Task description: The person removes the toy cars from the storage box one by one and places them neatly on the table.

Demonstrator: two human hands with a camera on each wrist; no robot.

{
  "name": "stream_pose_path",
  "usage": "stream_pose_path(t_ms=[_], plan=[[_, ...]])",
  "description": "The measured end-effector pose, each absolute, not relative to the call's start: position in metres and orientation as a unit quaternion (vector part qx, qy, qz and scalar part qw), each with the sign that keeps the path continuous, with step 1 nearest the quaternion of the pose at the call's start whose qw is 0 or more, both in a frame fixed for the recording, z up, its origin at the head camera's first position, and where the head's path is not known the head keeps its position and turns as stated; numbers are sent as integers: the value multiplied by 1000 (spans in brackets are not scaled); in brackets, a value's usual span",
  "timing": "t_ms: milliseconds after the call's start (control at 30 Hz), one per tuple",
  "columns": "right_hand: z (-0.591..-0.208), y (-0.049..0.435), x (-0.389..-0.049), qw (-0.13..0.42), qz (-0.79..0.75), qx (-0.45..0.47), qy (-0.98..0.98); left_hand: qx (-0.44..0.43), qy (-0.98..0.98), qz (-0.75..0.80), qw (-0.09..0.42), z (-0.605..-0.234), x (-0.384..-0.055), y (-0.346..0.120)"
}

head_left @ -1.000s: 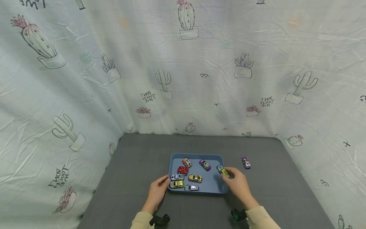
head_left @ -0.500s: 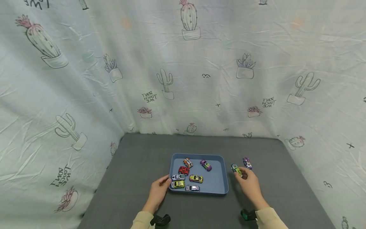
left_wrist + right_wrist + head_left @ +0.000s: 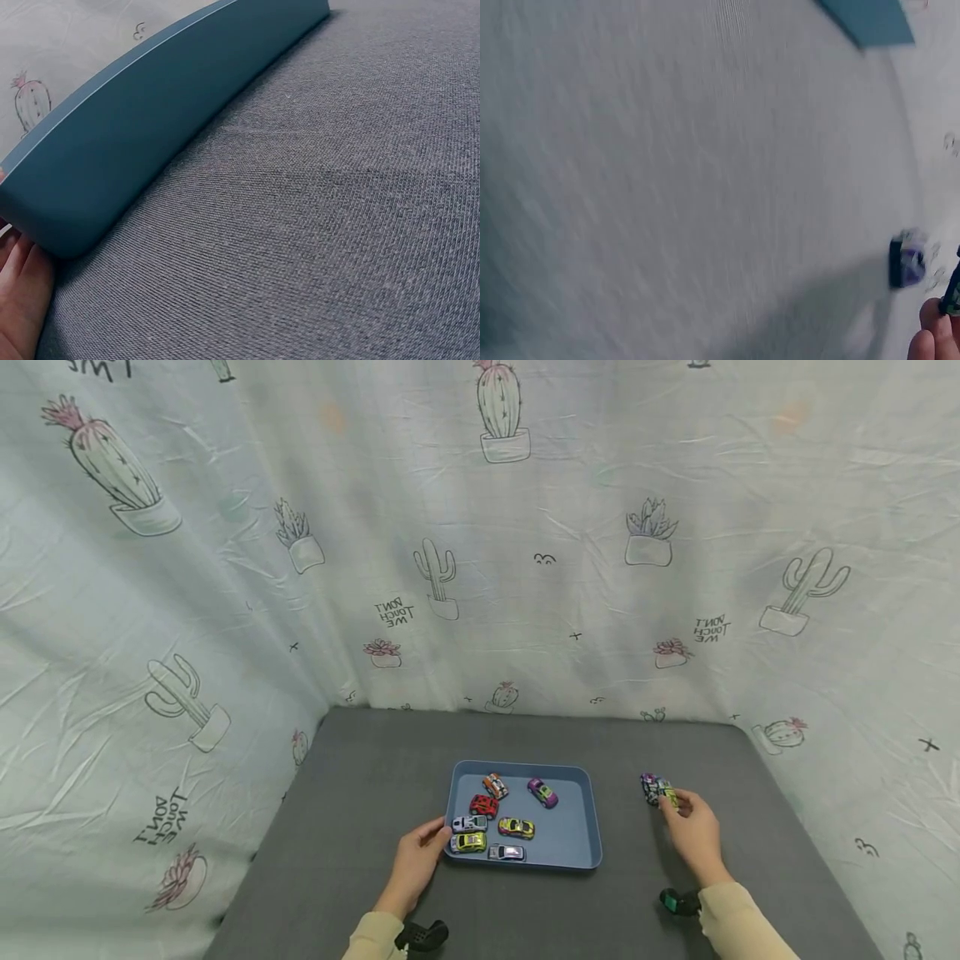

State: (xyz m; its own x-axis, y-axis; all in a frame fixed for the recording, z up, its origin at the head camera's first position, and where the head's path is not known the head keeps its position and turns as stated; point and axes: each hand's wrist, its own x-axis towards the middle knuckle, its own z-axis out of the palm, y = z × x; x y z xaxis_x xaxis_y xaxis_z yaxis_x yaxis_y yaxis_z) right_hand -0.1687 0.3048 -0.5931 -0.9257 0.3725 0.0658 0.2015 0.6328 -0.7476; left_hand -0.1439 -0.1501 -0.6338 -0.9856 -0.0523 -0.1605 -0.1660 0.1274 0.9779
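Note:
My left hand [image 3: 411,864] grips the left side of a blue tray [image 3: 566,835]; in the left wrist view its fingers [image 3: 22,281] curl round the tray's near corner. To the right of the tray, my right hand [image 3: 697,837] pinches a green-and-yellow toy car [image 3: 667,797] between thumb and fingers. That car overlaps a purple-and-white toy car [image 3: 648,783] on the table in the head view. From the right wrist, the purple car [image 3: 907,261] shows apart from the held car [image 3: 952,296], which is cut off by the frame edge.
Several toy cars lie in the tray, among them a red one [image 3: 483,807], an orange one [image 3: 495,786], a purple-and-green one [image 3: 543,792] and a silver one [image 3: 507,852]. A grey cloth covers the table [image 3: 390,752]. Cactus-print curtains [image 3: 480,568] enclose the back and sides.
My right hand has carried the green-and-yellow car from over the tray's right side out to the right, up to the purple-and-white car. The left hand has stayed at the tray.

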Motion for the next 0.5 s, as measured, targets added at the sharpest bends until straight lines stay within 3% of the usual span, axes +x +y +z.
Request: stream_pose_path(t_ms=[500], plan=[[-598, 326, -194, 95, 405, -203, -886, -80, 753, 652, 39, -631, -143, -148]])
